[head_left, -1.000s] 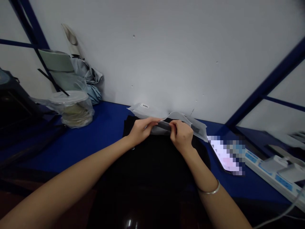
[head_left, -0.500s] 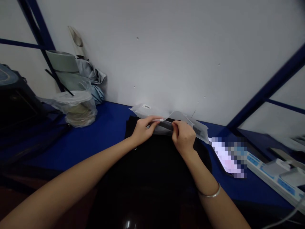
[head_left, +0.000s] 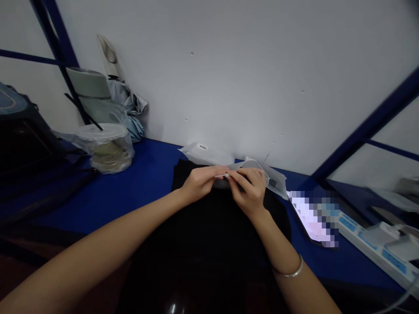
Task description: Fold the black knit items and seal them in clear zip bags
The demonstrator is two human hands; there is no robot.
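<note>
A frosted plastic zip bag (head_left: 209,153) with a small barcode label lies against the wall side of the blue table, partly over black cloth (head_left: 209,231). My left hand (head_left: 200,183) is closed on the bag's near edge, its fingers pressed together. Right beside it, my right hand (head_left: 249,189) pinches the same edge by the small white zip slider (head_left: 226,175). Both sets of fingertips nearly touch there and hide part of the opening. On the right, the clear film bulges up behind my right hand.
A lit phone (head_left: 310,220) lies right of the cloth, beside a white power strip (head_left: 369,244) with chargers plugged in. To the left stand a lidded cup in a plastic bag (head_left: 111,150), a pale green bottle (head_left: 90,87), a folded umbrella (head_left: 131,109) and a dark bag (head_left: 22,135).
My right hand has shifted left along the bag's edge to the slider, closing the gap to my left hand. The film behind it has bulged differently, and the held edge sits slightly lower.
</note>
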